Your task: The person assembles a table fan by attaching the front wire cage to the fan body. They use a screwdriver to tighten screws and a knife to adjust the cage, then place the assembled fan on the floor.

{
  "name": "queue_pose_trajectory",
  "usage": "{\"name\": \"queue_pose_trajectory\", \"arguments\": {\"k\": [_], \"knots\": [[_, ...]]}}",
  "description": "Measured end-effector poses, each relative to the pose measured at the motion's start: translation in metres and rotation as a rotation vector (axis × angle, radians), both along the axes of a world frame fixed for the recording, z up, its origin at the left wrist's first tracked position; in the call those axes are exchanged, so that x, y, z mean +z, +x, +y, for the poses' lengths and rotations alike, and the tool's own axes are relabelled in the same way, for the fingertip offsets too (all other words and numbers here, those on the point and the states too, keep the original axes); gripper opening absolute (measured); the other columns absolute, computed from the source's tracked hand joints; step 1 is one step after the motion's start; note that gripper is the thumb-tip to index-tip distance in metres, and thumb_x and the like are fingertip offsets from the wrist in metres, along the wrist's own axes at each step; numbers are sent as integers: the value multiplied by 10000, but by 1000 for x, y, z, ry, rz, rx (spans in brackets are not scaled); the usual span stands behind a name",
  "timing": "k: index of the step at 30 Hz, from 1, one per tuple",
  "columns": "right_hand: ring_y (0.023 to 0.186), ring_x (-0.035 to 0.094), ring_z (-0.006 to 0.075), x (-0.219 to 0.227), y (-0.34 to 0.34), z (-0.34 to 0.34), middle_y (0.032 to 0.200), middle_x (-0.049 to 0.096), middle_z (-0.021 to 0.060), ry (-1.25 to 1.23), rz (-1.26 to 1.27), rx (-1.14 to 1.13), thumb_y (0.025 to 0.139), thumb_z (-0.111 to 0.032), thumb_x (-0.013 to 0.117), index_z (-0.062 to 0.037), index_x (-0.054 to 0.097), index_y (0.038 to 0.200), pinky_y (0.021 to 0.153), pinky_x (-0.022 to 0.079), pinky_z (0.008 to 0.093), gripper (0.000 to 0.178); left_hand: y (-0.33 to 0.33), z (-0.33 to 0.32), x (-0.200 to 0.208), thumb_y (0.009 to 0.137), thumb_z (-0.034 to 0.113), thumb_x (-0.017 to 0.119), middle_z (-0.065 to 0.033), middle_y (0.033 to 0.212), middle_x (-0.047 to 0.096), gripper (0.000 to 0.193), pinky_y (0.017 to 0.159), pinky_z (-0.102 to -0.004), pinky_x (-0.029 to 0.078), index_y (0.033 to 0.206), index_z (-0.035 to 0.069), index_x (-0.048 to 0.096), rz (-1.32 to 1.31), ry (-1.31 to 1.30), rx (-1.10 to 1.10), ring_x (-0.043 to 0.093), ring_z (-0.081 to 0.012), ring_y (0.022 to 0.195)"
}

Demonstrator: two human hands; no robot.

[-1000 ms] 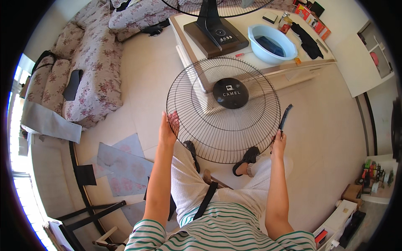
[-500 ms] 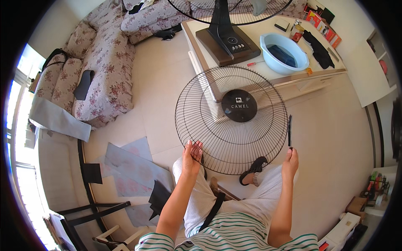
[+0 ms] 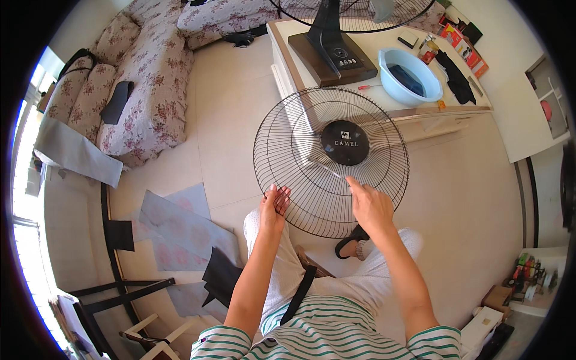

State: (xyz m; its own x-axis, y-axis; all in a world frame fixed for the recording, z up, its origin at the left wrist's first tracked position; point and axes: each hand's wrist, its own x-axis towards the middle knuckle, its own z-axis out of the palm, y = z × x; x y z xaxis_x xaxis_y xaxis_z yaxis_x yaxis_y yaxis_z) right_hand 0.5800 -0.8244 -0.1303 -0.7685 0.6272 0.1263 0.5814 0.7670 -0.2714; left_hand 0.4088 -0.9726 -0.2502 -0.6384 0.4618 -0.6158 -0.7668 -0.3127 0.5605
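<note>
A round black wire fan grille with a dark centre disc is held tilted above my knees. My left hand grips its near left rim, thumb in front and fingers at the wires. In my right hand is a thin, slim brush, its far end against the wires just below the disc. The forefinger lies stretched along it. Its bristles are hard to make out at this angle.
Ahead, a white table bears a fan stand, a light blue basin with dark contents, a jar and a black cloth. A floral sofa stands left; grey sheets lie on the floor.
My right hand has moved left from beyond the grille's right side, bringing the brush onto the wires. The left hand keeps its hold on the rim.
</note>
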Motion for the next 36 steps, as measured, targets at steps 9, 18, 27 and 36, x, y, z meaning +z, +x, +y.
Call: {"name": "queue_pose_trajectory", "arguments": {"k": [9,18,27,36], "knots": [[670,633,296,8,-1,11,816,663,123,-98,-57,-195,881,-124,501,-160,579,1178,622,503,385,308,-7,-4,-6,839,290,654,-82,926,660,221,641,-226,532,784,152,491,17,53,10,655,-165,841],[619,631,267,-13,6,7,783,659,123,62,-38,-131,862,-152,534,-135,595,1115,531,496,371,261,-12,-8,-9,835,296,659,-80,927,662,215,645,-226,529,799,150,506,-1,46,-30,656,-157,842],[621,623,295,-13,8,-2,788,661,122,32,30,-69,877,-135,521,-116,578,1143,545,487,388,273,-12,-6,-9,833,305,660,-68,899,667,221,662,-228,529,814,135,521,18,37,-26,659,-160,836],[532,597,276,-30,20,-43,631,609,121,-238,121,-53,880,-168,523,-118,565,1150,502,473,398,277,-16,-5,-11,828,315,664,-62,933,654,245,694,-223,524,878,130,511,25,36,-7,645,-148,868]]}}
